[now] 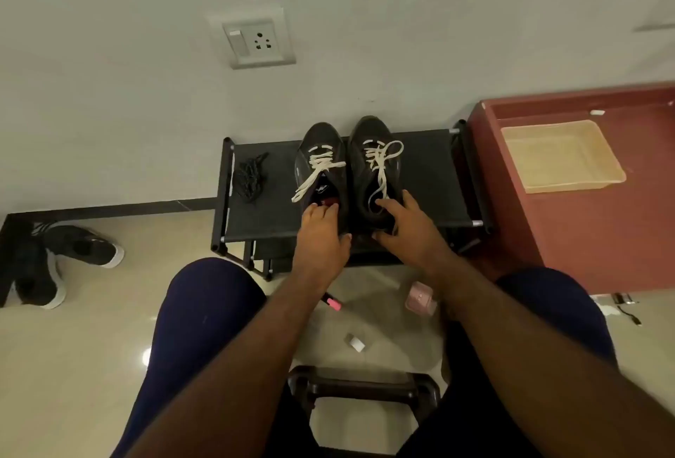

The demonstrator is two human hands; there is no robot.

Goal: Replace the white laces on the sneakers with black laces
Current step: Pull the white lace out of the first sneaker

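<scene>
On the rack [427, 180], the left sneaker [321, 150] and right sneaker [359, 172] stand side by side, toes to the wall, with the white laces [317, 165] loosened but threaded. The left hand [321, 234] grips the left sneaker's heel, and the right hand [409, 227] grips the right sneaker's heel. The black laces [250, 176] lie bundled near the rack's left end. Unlacing seems barely begun. The next move calls for freeing one hand to draw a white lace out, eyelet by eyelet.
</scene>
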